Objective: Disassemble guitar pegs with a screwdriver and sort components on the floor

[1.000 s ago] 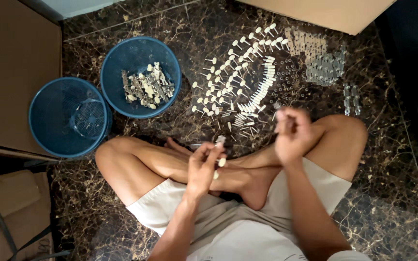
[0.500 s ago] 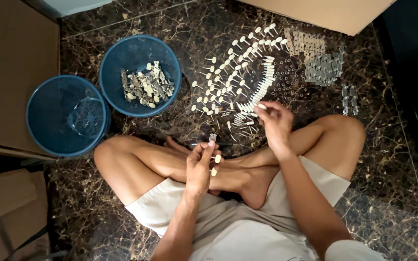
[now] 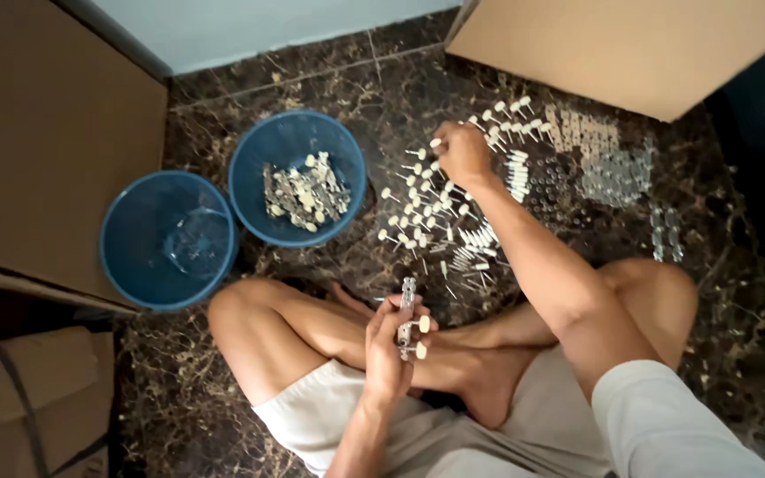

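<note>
I sit cross-legged on a dark marble floor. My left hand (image 3: 390, 341) is over my crossed legs and grips a narrow metal strip with white knobs (image 3: 408, 320), held upright. My right hand (image 3: 462, 152) is stretched far forward, fingers curled over the spread of small white-headed metal pegs (image 3: 422, 208) that lie in rows on the floor. Whether its fingers pinch a peg is hidden by the back of the hand. Clear small parts (image 3: 613, 173) lie grouped to the right of the pegs.
Two blue round bins stand at the left: the nearer bin (image 3: 121, 243) holds a clear plastic bag, the farther bin (image 3: 254, 168) holds a pile of assembled metal strips. Cardboard boxes (image 3: 37, 142) flank the left, and another cardboard box (image 3: 630, 44) is at the top right.
My right hand has gone from near my knee forward to the far rows of pegs. The view has tilted up. My left hand stays with the strip.
</note>
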